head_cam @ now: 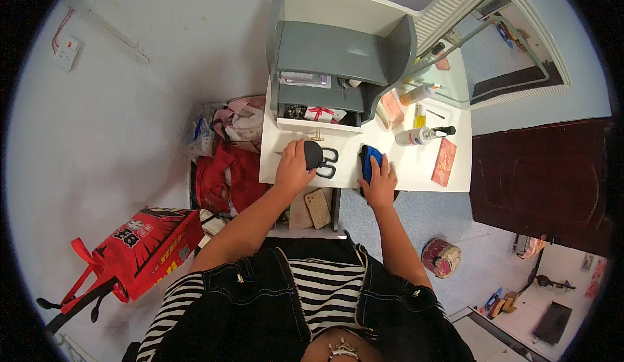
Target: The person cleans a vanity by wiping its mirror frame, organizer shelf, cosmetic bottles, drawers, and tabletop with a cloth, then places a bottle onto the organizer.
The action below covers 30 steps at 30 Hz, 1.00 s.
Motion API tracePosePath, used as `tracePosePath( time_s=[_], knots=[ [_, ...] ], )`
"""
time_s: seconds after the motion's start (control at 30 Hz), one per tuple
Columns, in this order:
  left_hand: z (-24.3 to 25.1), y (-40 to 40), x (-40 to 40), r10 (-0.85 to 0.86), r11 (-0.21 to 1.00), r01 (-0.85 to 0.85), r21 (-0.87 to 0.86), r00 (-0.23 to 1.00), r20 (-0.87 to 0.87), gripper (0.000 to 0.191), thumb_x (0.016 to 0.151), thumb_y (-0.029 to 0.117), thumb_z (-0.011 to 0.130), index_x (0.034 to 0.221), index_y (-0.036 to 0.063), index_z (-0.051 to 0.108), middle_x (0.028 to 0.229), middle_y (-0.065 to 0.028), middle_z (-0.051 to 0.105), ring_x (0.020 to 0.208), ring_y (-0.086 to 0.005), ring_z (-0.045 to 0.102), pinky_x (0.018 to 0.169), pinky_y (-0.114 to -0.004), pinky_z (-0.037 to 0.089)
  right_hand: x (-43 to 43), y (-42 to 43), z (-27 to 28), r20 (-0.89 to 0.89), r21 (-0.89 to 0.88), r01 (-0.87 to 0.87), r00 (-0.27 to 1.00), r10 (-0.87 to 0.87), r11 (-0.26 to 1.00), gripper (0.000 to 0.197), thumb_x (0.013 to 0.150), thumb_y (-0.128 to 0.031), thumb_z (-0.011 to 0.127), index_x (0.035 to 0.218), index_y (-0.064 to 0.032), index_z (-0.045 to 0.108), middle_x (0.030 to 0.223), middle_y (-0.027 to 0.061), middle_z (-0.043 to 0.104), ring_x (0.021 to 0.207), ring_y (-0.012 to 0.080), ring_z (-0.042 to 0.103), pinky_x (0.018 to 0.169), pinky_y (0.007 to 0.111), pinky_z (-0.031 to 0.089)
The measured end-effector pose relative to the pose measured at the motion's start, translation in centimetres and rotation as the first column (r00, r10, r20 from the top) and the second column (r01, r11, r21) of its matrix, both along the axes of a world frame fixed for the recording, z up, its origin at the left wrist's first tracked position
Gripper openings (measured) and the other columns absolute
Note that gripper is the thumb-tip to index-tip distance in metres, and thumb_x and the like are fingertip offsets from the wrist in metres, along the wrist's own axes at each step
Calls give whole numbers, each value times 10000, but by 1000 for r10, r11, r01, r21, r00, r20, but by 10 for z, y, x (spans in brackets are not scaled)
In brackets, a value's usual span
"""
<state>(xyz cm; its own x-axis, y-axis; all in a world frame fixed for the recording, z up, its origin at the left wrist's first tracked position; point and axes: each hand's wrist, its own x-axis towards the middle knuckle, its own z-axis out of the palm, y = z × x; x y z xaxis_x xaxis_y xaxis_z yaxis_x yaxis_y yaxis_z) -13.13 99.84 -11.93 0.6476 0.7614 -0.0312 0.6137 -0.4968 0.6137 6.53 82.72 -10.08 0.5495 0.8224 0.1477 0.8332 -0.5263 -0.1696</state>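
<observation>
Scissors with black handles lie on the white tabletop. Beside their handles, my left hand has its fingers around a rounded black object, whose kind I cannot tell. Under my right hand is a folded blue and black cloth item, near the table's front edge; the fingers rest on it. Just beyond my left hand, a small drawer of the grey and white shelf unit stands pulled out, with a white box with a red ribbon inside.
Right of my right hand stand or lie a clear pump bottle, an orange and white bottle, a small yellow bottle and a pink flat box. A mirror leans behind. Below the tabletop, an open compartment holds a phone case or phone.
</observation>
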Motion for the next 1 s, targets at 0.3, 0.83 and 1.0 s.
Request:
tracePosePath(
  time_s=[0.3, 0.83, 1.0],
  knots=[
    [48, 0, -79, 159, 979, -149, -140, 985, 60, 886, 766, 254, 813, 1470, 11, 335, 1376, -236, 394, 1254, -428, 487, 1045, -460, 444, -40, 63, -17, -220, 0, -430, 881, 420, 903, 226, 866, -89, 569, 1085, -43, 603, 1061, 147, 607, 978, 327, 626, 791, 411, 558],
    [143, 28, -117, 333, 943, -290, -165, 850, 408, 845, 753, 104, 793, 1462, 9, 343, 1391, -178, 417, 1283, -300, 473, 1088, -405, 408, -32, 68, 92, -369, 152, -414, 819, 440, 897, 321, 749, -77, 721, 1046, -25, 611, 1014, 171, 591, 906, 390, 642, 782, 442, 547],
    [171, 35, -118, 519, 786, -66, -614, 610, 599, 790, 809, 49, 750, 1478, 66, 328, 1414, -129, 431, 1303, -267, 475, 1117, -391, 391, 9, 122, 197, -60, 198, -282, 953, 298, 939, 385, 781, -89, 708, 1136, -11, 582, 1042, 192, 583, 923, 382, 644, 788, 463, 540]
  ],
)
